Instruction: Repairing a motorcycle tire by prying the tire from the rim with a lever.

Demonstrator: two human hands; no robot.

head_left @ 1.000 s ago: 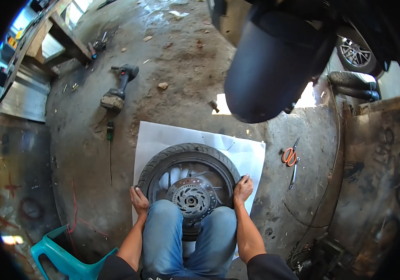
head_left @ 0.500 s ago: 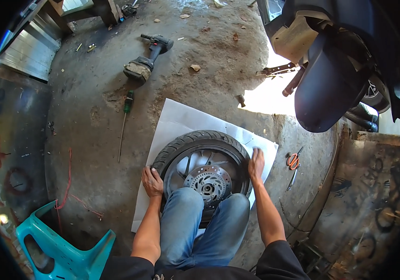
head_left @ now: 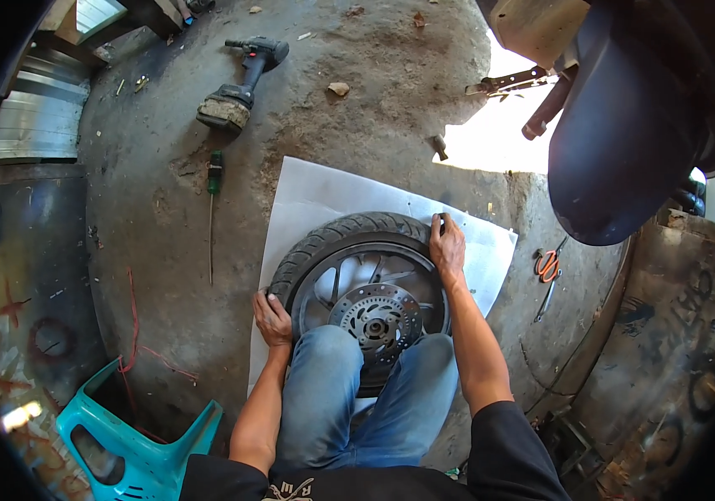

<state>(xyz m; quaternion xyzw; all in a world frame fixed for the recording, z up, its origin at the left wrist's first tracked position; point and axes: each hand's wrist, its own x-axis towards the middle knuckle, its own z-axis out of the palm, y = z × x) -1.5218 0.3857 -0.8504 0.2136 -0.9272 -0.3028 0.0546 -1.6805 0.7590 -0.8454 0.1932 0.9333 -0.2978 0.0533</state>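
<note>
A motorcycle wheel [head_left: 296, 265] with a black tyre and a drilled brake disc [head_left: 357, 306] lies flat on a white sheet [head_left: 289, 188] in front of me. My knees cover its near part. My left hand [head_left: 273, 319] grips the tyre at its left side, fingertips over the tread. On the upper right of the tyre, my right hand [head_left: 449, 247] has its thumb and fingers closed round the tyre edge.
A cordless impact wrench [head_left: 245, 86] and a green-handled screwdriver [head_left: 214, 171] lie on the floor, far left. Orange-handled scissors [head_left: 548, 265] and a spanner [head_left: 545, 302] lie to the right. A turquoise plastic stool [head_left: 144, 447] is near left; a motorcycle fender [head_left: 624, 142] overhangs far right.
My right hand has moved up and left from the sheet beside the wheel onto the tyre edge. My left hand stays at the tyre's left side. The whole view has shifted a little.
</note>
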